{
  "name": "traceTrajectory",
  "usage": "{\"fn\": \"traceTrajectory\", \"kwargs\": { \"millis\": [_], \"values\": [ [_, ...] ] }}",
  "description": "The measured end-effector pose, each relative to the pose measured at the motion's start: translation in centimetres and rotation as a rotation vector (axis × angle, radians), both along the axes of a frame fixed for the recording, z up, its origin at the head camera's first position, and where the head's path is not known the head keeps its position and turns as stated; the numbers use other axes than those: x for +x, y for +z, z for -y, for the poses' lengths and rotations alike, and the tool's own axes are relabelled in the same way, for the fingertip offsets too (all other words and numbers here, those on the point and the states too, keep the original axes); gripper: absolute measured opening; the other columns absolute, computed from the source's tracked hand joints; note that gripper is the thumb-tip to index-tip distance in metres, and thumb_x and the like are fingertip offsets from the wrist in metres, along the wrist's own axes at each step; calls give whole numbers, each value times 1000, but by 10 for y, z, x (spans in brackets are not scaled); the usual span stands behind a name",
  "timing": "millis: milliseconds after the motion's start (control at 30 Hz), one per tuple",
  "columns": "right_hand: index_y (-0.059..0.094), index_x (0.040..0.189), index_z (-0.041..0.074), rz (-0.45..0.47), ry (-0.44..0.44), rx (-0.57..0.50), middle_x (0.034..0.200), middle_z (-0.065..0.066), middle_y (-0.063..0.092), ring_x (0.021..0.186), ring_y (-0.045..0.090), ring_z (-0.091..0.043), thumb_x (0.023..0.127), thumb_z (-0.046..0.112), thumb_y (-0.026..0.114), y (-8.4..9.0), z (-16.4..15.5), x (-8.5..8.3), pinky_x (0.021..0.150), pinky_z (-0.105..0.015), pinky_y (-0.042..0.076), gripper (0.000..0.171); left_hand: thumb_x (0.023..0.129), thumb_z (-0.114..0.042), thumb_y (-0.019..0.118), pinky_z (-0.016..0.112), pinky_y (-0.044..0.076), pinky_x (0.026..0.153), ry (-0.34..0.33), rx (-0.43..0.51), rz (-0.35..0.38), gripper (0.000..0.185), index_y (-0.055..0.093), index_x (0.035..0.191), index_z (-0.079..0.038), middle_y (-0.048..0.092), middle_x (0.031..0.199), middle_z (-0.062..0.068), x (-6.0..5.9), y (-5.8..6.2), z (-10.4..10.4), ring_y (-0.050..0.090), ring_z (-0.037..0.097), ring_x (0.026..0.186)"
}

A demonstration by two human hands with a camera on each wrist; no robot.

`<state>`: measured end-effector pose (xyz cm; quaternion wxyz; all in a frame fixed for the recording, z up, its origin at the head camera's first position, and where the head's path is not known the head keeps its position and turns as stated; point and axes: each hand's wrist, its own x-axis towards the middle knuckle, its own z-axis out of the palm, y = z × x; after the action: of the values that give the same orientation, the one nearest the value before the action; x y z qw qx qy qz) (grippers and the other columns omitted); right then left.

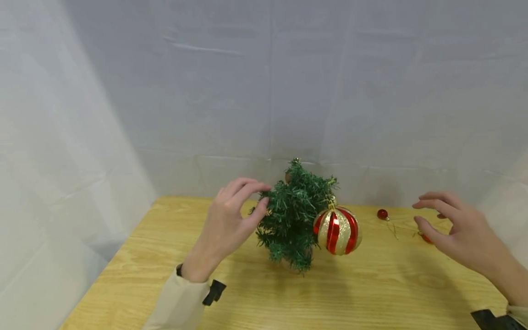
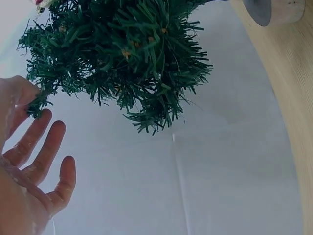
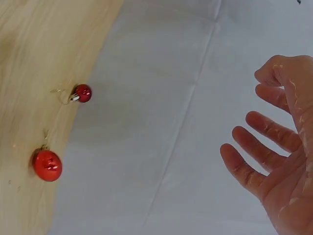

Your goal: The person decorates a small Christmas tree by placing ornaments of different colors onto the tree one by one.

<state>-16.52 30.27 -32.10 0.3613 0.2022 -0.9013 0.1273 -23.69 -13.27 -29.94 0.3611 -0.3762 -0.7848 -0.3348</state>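
Nothing is gripped: the left hand [image 1: 227, 220] has its fingers loosely spread, thumb and forefinger tips brushing a branch at nine o'clock of the small green tree [image 1: 294, 215], which stands mid-table [image 1: 144, 275]. A striped red-and-gold bauble [image 1: 337, 230] hangs at the tree's three o'clock. Well apart, the right hand [image 1: 458, 229] hovers with relaxed fingers above two small red baubles [image 3: 47, 165].

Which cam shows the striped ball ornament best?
Head view: the red and gold striped ball hangs in full sight on the small tree, right side. Left wrist view catches only a sliver of it at the top left corner. Right wrist view misses it, showing two small red baubles.
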Motion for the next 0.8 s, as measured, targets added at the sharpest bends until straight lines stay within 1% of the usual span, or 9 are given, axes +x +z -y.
{"fn": "traceTrajectory", "kwargs": {
  "millis": [67,100,200,267,300,400,567,667,800],
  "values": [
    [74,103,8,-26,2,48,113,-13,64,69,57,-7,86,9,76,-6,-7,-1,60,-11,41,18,92,-12,73,41,52,82,-6,-1,-11,20,76,112,-12,72,109,3,0,-1,1,68,20,101],
    [74,103,7,-39,0,73,113,-14,64,74,60,-14,92,17,72,-9,-9,-1,61,-15,41,15,91,-12,74,41,52,82,-9,-3,-18,21,76,112,-13,72,108,3,1,-1,2,68,20,101],
    [73,104,7,-56,-19,120,114,-17,64,95,60,-33,99,36,63,-18,-17,-2,66,-30,45,31,90,-10,75,42,52,83,-21,-8,-42,21,76,111,-13,72,108,3,1,-3,4,68,20,100],
    [73,106,7,-48,-37,136,116,-18,64,98,59,-39,100,41,61,-24,-20,-3,69,-42,48,37,89,-10,75,41,52,82,-25,-16,-63,22,76,110,-13,72,107,3,2,-4,5,68,20,99],
    [72,107,7,-41,-45,138,117,-19,64,100,59,-41,100,40,62,-27,-21,-3,71,-48,48,35,88,-9,76,40,51,80,-28,-20,-77,22,76,110,-13,72,107,4,2,-5,5,67,20,98],
    [70,109,6,-13,-106,134,120,-22,63,102,57,-46,99,36,65,-36,-20,9,73,-59,47,31,86,-8,76,38,49,76,-81,-27,-122,23,77,109,-12,72,105,4,-5,-6,8,67,19,94],
    [70,108,6,1,-112,148,119,-22,63,102,57,-47,98,31,67,-47,-30,6,77,-60,46,28,85,-8,76,39,50,77,-92,-25,-213,22,77,107,-11,73,102,6,-4,-6,7,68,21,90],
    [70,108,6,19,-130,159,119,-21,63,101,57,-47,93,25,72,-53,-36,4,77,-61,46,24,87,-10,75,42,50,82,-93,-28,-260,20,78,106,-11,73,102,5,-2,-6,6,69,21,91],
    [70,107,6,43,-157,169,119,-22,63,101,57,-48,94,25,71,-60,-43,1,75,-62,47,22,90,-13,73,44,50,85,-89,-31,-318,16,78,105,-11,73,101,5,0,-6,4,69,20,90]
  ]
}}
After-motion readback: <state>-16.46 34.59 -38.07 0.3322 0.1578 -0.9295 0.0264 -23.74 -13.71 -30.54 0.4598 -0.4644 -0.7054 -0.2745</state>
